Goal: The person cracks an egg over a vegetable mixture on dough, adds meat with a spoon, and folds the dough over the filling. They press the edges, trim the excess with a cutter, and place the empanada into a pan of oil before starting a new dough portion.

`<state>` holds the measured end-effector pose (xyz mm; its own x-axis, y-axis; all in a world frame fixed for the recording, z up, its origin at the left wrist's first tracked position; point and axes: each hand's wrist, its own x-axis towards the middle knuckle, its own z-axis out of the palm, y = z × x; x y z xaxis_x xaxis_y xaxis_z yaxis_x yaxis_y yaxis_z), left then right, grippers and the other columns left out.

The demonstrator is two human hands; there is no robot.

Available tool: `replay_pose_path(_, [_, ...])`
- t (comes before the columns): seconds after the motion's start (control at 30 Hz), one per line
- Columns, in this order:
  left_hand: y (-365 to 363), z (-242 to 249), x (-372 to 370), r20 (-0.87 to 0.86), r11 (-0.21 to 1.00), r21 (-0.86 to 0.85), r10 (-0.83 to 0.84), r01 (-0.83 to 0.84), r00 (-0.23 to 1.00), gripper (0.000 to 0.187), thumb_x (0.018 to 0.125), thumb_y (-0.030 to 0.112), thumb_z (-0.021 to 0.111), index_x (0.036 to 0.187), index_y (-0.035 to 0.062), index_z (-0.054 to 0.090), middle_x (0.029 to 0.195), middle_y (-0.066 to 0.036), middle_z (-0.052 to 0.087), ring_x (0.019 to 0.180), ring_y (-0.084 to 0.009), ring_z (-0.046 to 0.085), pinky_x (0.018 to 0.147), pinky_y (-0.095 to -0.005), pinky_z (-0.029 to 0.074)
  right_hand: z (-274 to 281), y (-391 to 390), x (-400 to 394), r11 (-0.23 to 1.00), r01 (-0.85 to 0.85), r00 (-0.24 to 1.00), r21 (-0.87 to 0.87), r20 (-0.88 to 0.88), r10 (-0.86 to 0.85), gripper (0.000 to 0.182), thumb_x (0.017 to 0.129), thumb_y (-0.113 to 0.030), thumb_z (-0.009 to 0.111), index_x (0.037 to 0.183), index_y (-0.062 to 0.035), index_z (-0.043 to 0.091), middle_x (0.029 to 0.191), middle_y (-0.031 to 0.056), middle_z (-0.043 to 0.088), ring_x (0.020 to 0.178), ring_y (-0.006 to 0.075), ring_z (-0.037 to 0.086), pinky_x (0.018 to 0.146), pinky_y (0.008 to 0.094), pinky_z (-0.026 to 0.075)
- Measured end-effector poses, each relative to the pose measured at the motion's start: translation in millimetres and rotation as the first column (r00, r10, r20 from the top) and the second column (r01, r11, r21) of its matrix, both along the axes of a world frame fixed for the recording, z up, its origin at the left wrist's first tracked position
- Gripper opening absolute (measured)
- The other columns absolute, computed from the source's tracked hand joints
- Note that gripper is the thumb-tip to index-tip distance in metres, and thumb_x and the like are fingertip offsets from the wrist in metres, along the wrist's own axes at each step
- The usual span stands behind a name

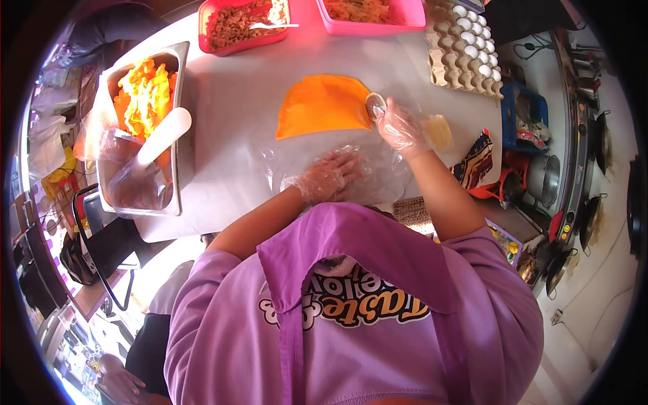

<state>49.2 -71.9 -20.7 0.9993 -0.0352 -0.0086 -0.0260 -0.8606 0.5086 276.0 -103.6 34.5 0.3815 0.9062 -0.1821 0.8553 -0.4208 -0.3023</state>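
A half-moon of flat orange dough [320,106] lies on the grey table, its curved edge facing away from me. At its right end my right hand [401,130], in a clear plastic glove, grips a small round dish [375,106] tilted on edge, with the rim right at the dough. My left hand [327,175], gloved the same way, rests palm down with fingers spread on a clear plastic sheet [368,169] just below the dough. Nothing is held in the left hand.
A metal tray [181,135] of orange dough stands at the left with a white-handled tool [165,135] over it. Pink tubs of brown filling [236,27] and shredded filling [358,12] sit at the back. An egg carton [455,64] occupies the back right.
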Motion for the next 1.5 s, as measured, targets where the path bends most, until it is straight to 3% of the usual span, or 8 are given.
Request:
replay_pose_path(0.2, [2.0,-0.9,0.6,-0.023,1.0,-0.012,-0.021,0.021,1.0,0.054,0.087,0.035,0.053,0.137,0.0163,0.042,0.149,-0.014,0.03,0.137,-0.0317,0.029,0.112,-0.0464,0.023,4.4,21.4,12.8,0.993,-0.1,0.995,-0.063,0.003,0.1,0.027,0.087,-0.021,0.051,0.103,-0.001,0.044,0.081,0.0222,0.063,0.077,0.0419,0.062,0.07,0.05,0.049])
replay_pose_path(0.37, [1.2,-1.5,-0.4,-0.001,0.999,-0.039,-0.003,0.003,1.0,0.054,0.087,0.033,0.053,0.137,0.0161,0.043,0.148,-0.013,0.031,0.138,-0.0313,0.027,0.113,-0.0459,0.023,22.3,49.1,13.0,0.959,-0.149,0.988,-0.241,-0.009,0.152,0.027,0.09,-0.024,0.046,0.107,-0.0027,0.046,0.08,0.0236,0.064,0.079,0.0427,0.062,0.071,0.0522,0.047])
replay_pose_path(0.7, [1.0,-11.8,1.6,0.085,1.0,-0.022,0.007,-0.005,0.996,0.051,0.086,0.032,0.053,0.134,0.0165,0.046,0.147,-0.012,0.033,0.139,-0.0299,0.027,0.114,-0.0433,0.019,22.7,90.2,4.7,0.868,-0.457,0.87,-0.193,0.103,0.482,0.019,0.09,-0.018,0.046,0.104,-0.0057,0.05,0.071,0.0168,0.063,0.069,0.0371,0.062,0.059,0.0493,0.046])
replay_pose_path(0.8, [-0.1,-14.3,1.8,0.084,1.0,-0.002,0.006,-0.006,0.996,0.052,0.086,0.033,0.053,0.134,0.0166,0.046,0.147,-0.012,0.033,0.139,-0.0295,0.026,0.114,-0.0427,0.019,22.3,100.2,-1.6,0.839,-0.497,0.834,-0.222,0.145,0.532,0.015,0.093,-0.02,0.046,0.099,-0.0061,0.045,0.068,0.0164,0.06,0.067,0.0373,0.06,0.061,0.049,0.044])
replay_pose_path(1.1, [-0.7,-11.9,1.3,0.076,0.999,0.042,-0.008,0.005,0.997,0.053,0.086,0.033,0.053,0.137,0.0177,0.043,0.149,-0.011,0.03,0.141,-0.0292,0.022,0.114,-0.0434,0.019,18.5,125.8,-17.3,0.719,-0.687,0.677,-0.107,0.268,0.686,0.015,0.085,-0.014,0.052,0.099,-0.0077,0.05,0.07,0.0115,0.062,0.073,0.0307,0.063,0.063,0.0444,0.047])
replay_pose_path(1.17, [-0.8,-14.2,1.6,0.08,0.998,0.058,-0.007,0.003,0.997,0.054,0.086,0.034,0.053,0.137,0.018,0.042,0.149,-0.011,0.029,0.141,-0.0293,0.022,0.114,-0.0438,0.019,26.9,130.8,-25.0,0.699,-0.689,0.645,-0.19,0.28,0.711,0.02,0.084,-0.011,0.05,0.103,-0.0107,0.057,0.079,0.0089,0.065,0.078,0.0295,0.064,0.068,0.0433,0.048])
replay_pose_path(1.3, [-1.3,-16.8,1.3,0.063,0.999,0.048,-0.014,0.011,0.998,0.056,0.087,0.035,0.053,0.138,0.0192,0.04,0.15,-0.01,0.029,0.141,-0.0294,0.02,0.114,-0.0442,0.02,29.7,142.1,-32.7,0.612,-0.77,0.565,-0.182,0.252,0.786,0.02,0.081,-0.01,0.053,0.101,-0.012,0.054,0.077,0.0085,0.064,0.078,0.0295,0.063,0.063,0.044,0.047])
replay_pose_path(1.5, [-1.6,-16.7,1.5,0.038,0.998,0.06,-0.026,0.024,0.999,0.057,0.087,0.034,0.052,0.14,0.0204,0.037,0.15,-0.009,0.028,0.141,-0.0297,0.02,0.115,-0.0442,0.018,40.7,152.4,-51.5,0.541,-0.773,0.511,-0.331,0.179,0.841,0.025,0.081,-0.008,0.054,0.103,-0.0167,0.06,0.087,0.0034,0.066,0.091,0.0235,0.063,0.078,0.0419,0.042])
